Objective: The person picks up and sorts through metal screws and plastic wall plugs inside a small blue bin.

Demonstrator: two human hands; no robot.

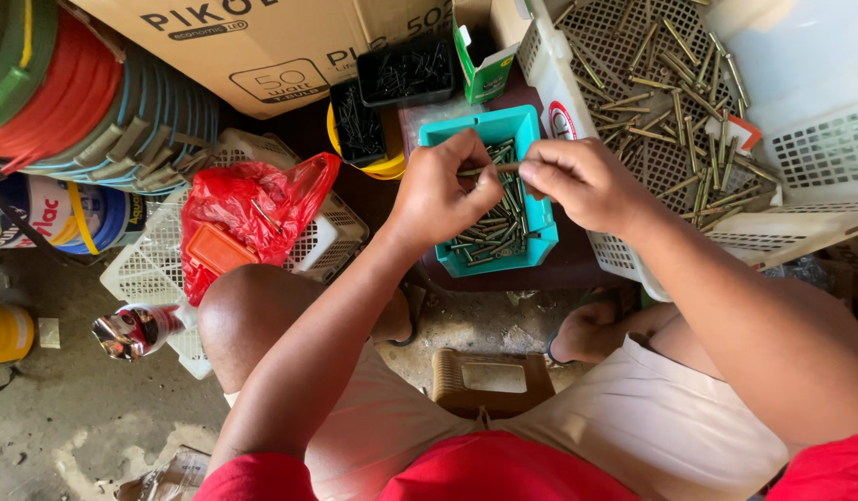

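There is one camera, worn on the person's head. It looks straight down, close over both arms, the knees and the floor point(67, 408).

Both hands point(512, 186) on one bolt point(489, 170), seemingly

The small bin point(531, 125) sits on the low stand point(577, 264) in the middle, with a heap of bolts point(496, 232) lying in it. Both hands meet just above the bin, the left hand point(443, 190) to the left and the right hand point(582, 181) to the right, a single bolt point(489, 170) between them. To the right of the bin stands the perforated basket point(633, 56), loose bolts scattered in it. Behind the bin lie two trays of nails point(392, 88) and, further back, a cardboard box point(262, 46). Left of the bin, a plastic bag point(252, 209) rests on a second basket point(150, 260) on the floor. Below the hands, a stool point(489, 380) stands between the person's knees.
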